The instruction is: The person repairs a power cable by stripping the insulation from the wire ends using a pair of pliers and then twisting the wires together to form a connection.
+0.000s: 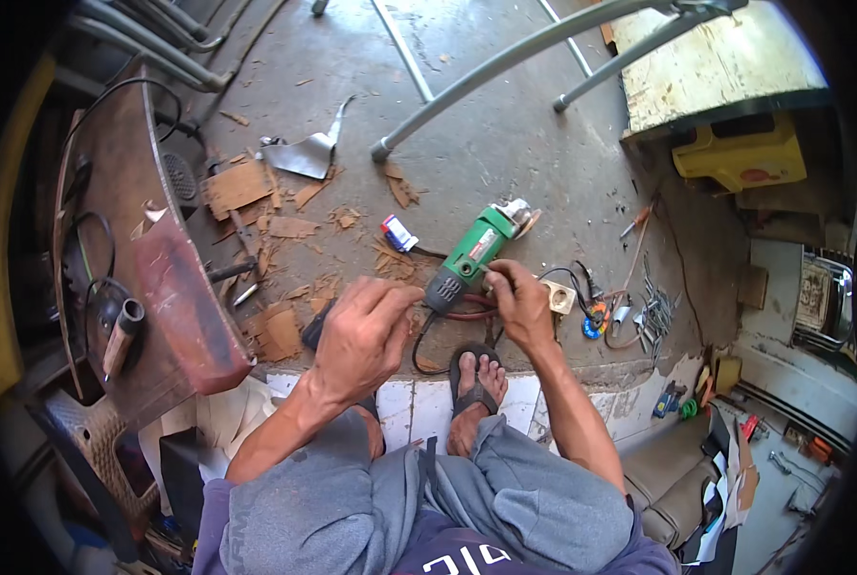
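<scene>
A green angle grinder lies on the concrete floor in front of me, its metal head and disc pointing away to the right. Its dark rear end and black cord are nearest my feet. My left hand is raised just left of the rear end, fingers bent and pressed together; whatever they pinch is hidden. At the grinder's right side, my right hand holds thumb and forefinger together close to the round port in the green body. Something tiny may be between them, too small to name. A small white, blue and red box lies left of the grinder.
Torn brown cardboard and a bent metal sheet lie at left. A white socket, cables, loose screws and a screwdriver lie at right. Metal frame legs stand ahead; a worn wooden piece flanks me.
</scene>
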`<state>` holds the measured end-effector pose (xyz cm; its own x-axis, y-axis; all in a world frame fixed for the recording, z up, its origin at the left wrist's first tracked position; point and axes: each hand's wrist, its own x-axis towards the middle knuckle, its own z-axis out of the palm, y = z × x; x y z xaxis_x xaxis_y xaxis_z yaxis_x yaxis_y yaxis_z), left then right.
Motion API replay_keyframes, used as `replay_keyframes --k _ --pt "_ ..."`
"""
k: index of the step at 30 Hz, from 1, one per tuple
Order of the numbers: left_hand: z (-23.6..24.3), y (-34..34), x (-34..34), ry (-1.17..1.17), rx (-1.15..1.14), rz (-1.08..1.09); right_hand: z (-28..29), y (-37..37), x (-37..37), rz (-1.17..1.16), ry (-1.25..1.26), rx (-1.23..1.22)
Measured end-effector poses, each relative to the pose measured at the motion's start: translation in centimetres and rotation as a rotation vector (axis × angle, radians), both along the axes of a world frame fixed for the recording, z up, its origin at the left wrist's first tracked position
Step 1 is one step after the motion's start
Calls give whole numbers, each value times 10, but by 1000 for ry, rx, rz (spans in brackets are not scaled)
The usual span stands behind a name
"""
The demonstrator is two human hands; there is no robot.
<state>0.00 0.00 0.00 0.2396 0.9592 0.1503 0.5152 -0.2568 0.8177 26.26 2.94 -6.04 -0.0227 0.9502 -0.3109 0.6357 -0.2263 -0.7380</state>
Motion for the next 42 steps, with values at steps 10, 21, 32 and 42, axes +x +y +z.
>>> replay_keyframes --k 10,21,32,42 --pt "-46 -12 34 100 -212 -185 -13 12 16 136 17 117" --pt "-104 -88 20 170 -467 -246 -21 17 14 214 -82 166" --pt "-115 -88 18 122 -492 -230 -22 17 8 226 -124 206" --pt "-115 -59 24 77 -439 -208 -24 9 5 91 -27 50"
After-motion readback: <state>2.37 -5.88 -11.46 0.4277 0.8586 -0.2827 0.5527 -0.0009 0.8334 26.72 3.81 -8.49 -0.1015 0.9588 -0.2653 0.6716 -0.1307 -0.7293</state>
